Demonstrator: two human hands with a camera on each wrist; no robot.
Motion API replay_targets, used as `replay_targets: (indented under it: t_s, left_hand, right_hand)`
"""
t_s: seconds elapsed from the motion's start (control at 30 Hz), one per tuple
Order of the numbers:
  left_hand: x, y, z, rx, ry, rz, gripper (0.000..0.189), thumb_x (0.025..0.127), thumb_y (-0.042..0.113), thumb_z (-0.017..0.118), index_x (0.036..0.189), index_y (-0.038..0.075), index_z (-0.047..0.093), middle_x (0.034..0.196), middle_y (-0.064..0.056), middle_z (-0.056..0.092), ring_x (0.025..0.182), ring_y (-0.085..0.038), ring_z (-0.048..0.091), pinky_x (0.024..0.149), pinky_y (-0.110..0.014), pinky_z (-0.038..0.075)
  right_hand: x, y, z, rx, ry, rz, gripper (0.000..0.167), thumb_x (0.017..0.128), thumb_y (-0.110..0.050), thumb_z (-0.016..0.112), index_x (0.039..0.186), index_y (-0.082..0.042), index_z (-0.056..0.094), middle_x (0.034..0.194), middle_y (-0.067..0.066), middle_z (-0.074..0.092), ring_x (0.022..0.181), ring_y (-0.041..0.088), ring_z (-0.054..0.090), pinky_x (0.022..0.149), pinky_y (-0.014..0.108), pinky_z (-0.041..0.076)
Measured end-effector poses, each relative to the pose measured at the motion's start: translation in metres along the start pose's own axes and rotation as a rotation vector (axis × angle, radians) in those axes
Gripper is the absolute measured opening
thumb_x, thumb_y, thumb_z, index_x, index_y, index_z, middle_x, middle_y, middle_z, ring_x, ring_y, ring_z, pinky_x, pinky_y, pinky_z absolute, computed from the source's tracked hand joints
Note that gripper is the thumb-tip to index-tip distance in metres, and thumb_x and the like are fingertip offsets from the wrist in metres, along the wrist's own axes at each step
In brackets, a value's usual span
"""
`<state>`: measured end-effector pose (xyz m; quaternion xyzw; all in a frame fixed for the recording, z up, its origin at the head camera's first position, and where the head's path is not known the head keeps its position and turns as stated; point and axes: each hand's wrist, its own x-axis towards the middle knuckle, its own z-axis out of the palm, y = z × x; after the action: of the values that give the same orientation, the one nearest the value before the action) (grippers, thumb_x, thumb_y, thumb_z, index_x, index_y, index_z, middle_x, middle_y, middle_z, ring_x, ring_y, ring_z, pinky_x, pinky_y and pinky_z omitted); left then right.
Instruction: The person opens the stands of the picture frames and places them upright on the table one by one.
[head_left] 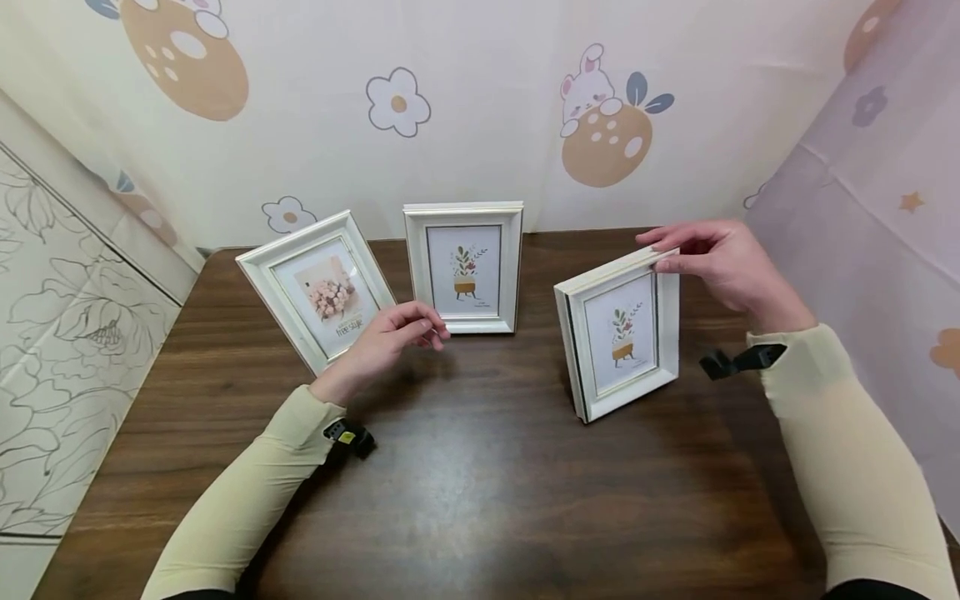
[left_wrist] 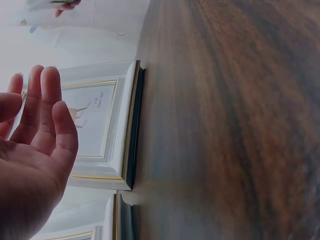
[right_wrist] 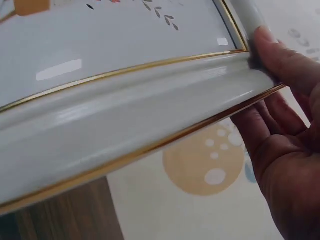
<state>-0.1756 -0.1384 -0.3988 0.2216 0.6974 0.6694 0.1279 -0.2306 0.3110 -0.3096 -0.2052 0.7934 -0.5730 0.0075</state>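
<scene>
My right hand (head_left: 726, 260) grips the top right corner of a white picture frame (head_left: 621, 333) holding a potted-plant print. Its thumb (right_wrist: 287, 57) lies on the front while the other fingers go behind. This frame stands turned at an angle on the table's right side. My left hand (head_left: 386, 337) holds nothing, its fingers loosely bent just in front of the lower edge of a second white frame (head_left: 464, 271) with the same print. A third white frame (head_left: 330, 296), showing pink flowers, is tilted at the left, its lower right part hidden by my left hand.
The frames are on a dark brown wooden table (head_left: 465, 483). Behind it hangs a pale curtain (head_left: 480, 108) printed with rabbits and flowers. A panel with line-drawn flowers (head_left: 67, 367) borders the left side. Each wrist wears a small black camera (head_left: 738, 361).
</scene>
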Motion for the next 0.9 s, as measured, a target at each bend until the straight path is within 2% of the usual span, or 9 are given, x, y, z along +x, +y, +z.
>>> replay_targets:
  t_s: [0.17,0.3,0.47,0.6,0.73,0.8,0.9]
  left_hand:
    - [0.000,0.004,-0.002,-0.024,-0.010,-0.004,0.016,0.103,-0.001,0.045,0.108,-0.012,0.057,0.099,-0.014,0.067,0.084,-0.021,0.067,0.084,-0.037,0.054]
    - [0.002,0.007,-0.002,-0.034,-0.023,-0.005,0.017,0.103,0.001,0.047,0.109,-0.012,0.057,0.099,-0.014,0.068,0.084,-0.021,0.067,0.084,-0.037,0.055]
    - [0.002,0.009,-0.001,-0.026,-0.031,-0.009,0.016,0.103,-0.001,0.047,0.109,-0.010,0.058,0.098,-0.011,0.068,0.085,-0.021,0.067,0.084,-0.036,0.054]
    - [0.005,0.015,0.004,-0.013,-0.057,-0.003,0.014,0.102,0.000,0.049,0.108,-0.007,0.060,0.098,-0.012,0.068,0.085,-0.022,0.067,0.085,-0.038,0.054]
    - [0.009,0.023,0.012,-0.001,-0.098,0.015,0.014,0.102,0.001,0.051,0.108,-0.008,0.060,0.097,-0.015,0.067,0.086,-0.025,0.067,0.085,-0.047,0.054]
    - [0.011,0.025,0.015,-0.005,-0.116,0.019,0.014,0.102,0.000,0.051,0.107,-0.009,0.060,0.096,-0.016,0.068,0.086,-0.028,0.067,0.085,-0.050,0.053]
    - [0.012,0.030,0.022,-0.019,-0.142,0.023,0.014,0.101,-0.001,0.050,0.107,-0.010,0.060,0.094,-0.016,0.068,0.086,-0.031,0.066,0.084,-0.048,0.054]
  right_hand:
    - [-0.011,-0.012,0.007,0.175,0.038,-0.068,0.017,0.076,0.022,0.073,0.092,0.015,0.070,0.101,0.010,0.073,0.092,0.021,0.066,0.066,0.020,0.055]
    - [-0.018,-0.018,0.012,0.300,0.044,-0.139,0.019,0.073,0.030,0.068,0.088,0.018,0.069,0.099,0.014,0.072,0.092,0.024,0.066,0.068,0.022,0.057]
    - [-0.022,-0.024,0.015,0.435,0.010,-0.230,0.022,0.071,0.037,0.063,0.086,0.021,0.067,0.100,0.020,0.071,0.092,0.029,0.066,0.069,0.027,0.059]
    - [-0.026,-0.027,0.016,0.531,-0.068,-0.321,0.017,0.070,0.036,0.065,0.083,0.025,0.063,0.100,0.026,0.069,0.092,0.034,0.067,0.069,0.031,0.059]
    - [-0.027,-0.028,0.018,0.668,-0.189,-0.408,0.017,0.068,0.037,0.064,0.082,0.027,0.060,0.100,0.032,0.066,0.093,0.041,0.067,0.071,0.034,0.060]
    - [-0.026,-0.027,0.020,0.756,-0.243,-0.425,0.017,0.069,0.037,0.062,0.083,0.027,0.060,0.102,0.034,0.065,0.095,0.045,0.066,0.073,0.036,0.060]
    - [-0.024,-0.023,0.024,0.889,-0.304,-0.425,0.017,0.073,0.036,0.060,0.087,0.027,0.059,0.105,0.034,0.063,0.097,0.048,0.065,0.079,0.042,0.058]
